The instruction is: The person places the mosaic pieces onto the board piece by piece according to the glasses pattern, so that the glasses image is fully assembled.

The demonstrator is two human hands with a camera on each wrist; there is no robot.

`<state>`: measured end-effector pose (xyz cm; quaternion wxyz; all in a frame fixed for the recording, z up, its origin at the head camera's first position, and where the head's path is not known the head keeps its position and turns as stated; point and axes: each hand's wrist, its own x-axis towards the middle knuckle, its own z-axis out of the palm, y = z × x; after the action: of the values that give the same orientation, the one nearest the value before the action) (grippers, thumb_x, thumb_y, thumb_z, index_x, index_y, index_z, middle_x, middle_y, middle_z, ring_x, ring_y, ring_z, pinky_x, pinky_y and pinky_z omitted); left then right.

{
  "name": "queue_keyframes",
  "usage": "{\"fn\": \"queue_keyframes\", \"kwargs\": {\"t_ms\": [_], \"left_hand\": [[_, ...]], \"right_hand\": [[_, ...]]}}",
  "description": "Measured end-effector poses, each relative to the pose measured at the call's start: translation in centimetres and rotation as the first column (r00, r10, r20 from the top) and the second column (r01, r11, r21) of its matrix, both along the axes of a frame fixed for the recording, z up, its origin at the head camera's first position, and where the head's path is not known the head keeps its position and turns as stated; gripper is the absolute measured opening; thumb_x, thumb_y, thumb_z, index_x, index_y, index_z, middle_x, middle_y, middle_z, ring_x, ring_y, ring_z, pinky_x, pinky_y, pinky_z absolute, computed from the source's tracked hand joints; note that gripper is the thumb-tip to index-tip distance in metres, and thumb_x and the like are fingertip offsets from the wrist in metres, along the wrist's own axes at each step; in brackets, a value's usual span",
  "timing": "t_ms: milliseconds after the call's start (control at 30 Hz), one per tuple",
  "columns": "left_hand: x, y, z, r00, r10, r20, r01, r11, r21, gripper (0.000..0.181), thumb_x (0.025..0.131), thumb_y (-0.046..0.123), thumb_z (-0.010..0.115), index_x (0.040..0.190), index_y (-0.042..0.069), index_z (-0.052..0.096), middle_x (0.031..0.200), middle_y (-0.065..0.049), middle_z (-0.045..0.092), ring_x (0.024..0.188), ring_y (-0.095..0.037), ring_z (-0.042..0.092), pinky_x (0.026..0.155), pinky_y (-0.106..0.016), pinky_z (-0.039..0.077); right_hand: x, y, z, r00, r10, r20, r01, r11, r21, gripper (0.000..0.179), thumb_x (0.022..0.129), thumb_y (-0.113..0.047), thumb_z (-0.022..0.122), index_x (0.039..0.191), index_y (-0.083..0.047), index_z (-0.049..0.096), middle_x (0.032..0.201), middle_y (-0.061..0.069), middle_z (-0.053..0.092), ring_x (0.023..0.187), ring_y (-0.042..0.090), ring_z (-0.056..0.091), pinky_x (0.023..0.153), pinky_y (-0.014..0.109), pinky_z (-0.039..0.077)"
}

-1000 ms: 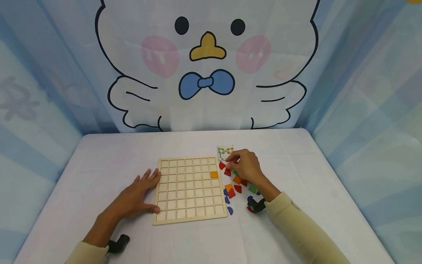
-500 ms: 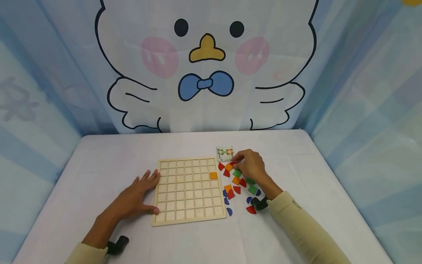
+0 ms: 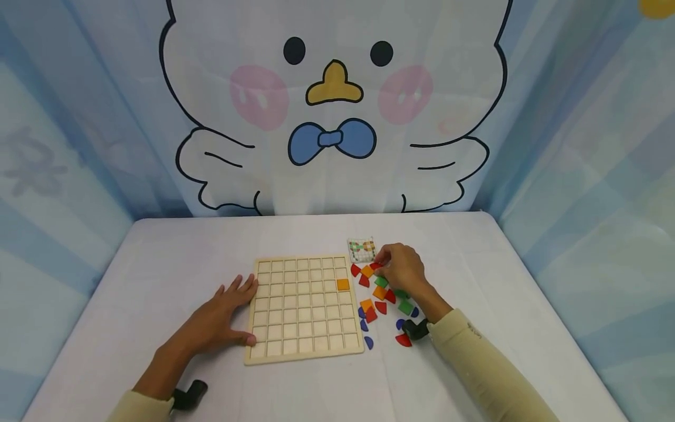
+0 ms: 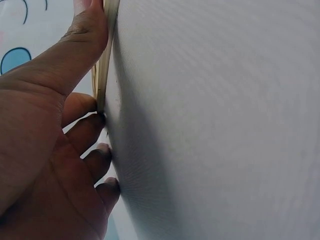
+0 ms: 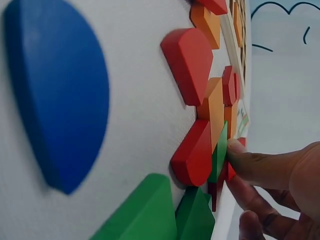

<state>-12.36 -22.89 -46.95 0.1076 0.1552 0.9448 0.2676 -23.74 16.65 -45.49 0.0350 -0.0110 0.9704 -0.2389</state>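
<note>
A wooden grid board (image 3: 295,359) lies on the table, with one orange square tile (image 3: 343,285) in a cell near its right edge. My left hand (image 3: 224,316) is spread along the board's left edge, its thumb by the near corner; the left wrist view shows thumb and fingers touching the board's side (image 4: 102,75). Beyond the board's right edge, my right hand (image 3: 405,271) reaches down among loose tiles. Its thumb and forefinger pinch a red rounded tile (image 3: 375,266), partly covered by the thumb in the right wrist view. A green tile (image 5: 218,155) lies just beside the thumb.
A small pattern card (image 3: 361,251) lies past the board's far right corner. Several red, orange, green and blue tiles are scattered right of the board, including a blue half-round tile (image 5: 62,95). A printed curtain (image 3: 332,187) hangs behind the white table.
My right hand has drawn back to the right, uncovering an orange tile, and has since stayed at the red tile. The left hand keeps its place on the board; the head view tilts slightly.
</note>
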Motion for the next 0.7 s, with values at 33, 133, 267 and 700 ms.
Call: {"fn": "queue_keyframes", "kwargs": {"t_ms": [33,133,267,700], "left_hand": [[0.0,0.0,0.0,1.000,0.000,0.002,0.000,1.000,-0.001,0.127,0.068,0.050,0.095,0.166,0.003,0.030,0.175,-0.018,0.024,0.163,-0.048,0.017,0.131,-0.069,0.014],[0.2,0.0,-0.1,1.000,-0.001,0.005,0.001,1.000,-0.006,0.127,0.068,0.052,0.094,0.166,0.003,0.029,0.175,-0.018,0.024,0.163,-0.047,0.017,0.131,-0.069,0.014],[0.2,0.0,-0.2,1.000,-0.004,0.002,0.004,1.000,-0.009,0.127,0.069,0.052,0.094,0.166,0.003,0.030,0.175,-0.017,0.024,0.163,-0.047,0.017,0.131,-0.069,0.015],[-0.1,-0.1,-0.4,1.000,-0.004,0.006,0.004,1.000,-0.030,0.127,0.069,0.052,0.094,0.167,0.005,0.028,0.176,-0.016,0.023,0.164,-0.046,0.016,0.132,-0.068,0.014]], "right_hand": [[0.0,0.1,0.0,1.000,0.000,-0.001,0.000,1.000,-0.004,0.016,0.091,-0.019,0.086,0.102,-0.014,0.076,0.100,0.008,0.074,0.092,0.027,0.063,0.088,0.042,0.057],[0.2,0.2,0.1,1.000,0.000,0.003,0.001,1.000,-0.020,0.015,0.091,-0.019,0.087,0.097,-0.014,0.074,0.094,0.007,0.073,0.087,0.025,0.062,0.083,0.039,0.056],[0.3,0.4,0.2,1.000,-0.005,0.010,0.005,0.999,-0.047,0.014,0.092,-0.019,0.086,0.096,-0.015,0.073,0.089,0.006,0.069,0.083,0.024,0.061,0.078,0.036,0.055],[0.7,-1.1,0.3,0.993,0.082,-0.079,-0.093,0.984,-0.152,0.012,0.093,-0.021,0.085,0.093,-0.017,0.074,0.087,0.002,0.071,0.078,0.020,0.060,0.066,0.029,0.048]]}}
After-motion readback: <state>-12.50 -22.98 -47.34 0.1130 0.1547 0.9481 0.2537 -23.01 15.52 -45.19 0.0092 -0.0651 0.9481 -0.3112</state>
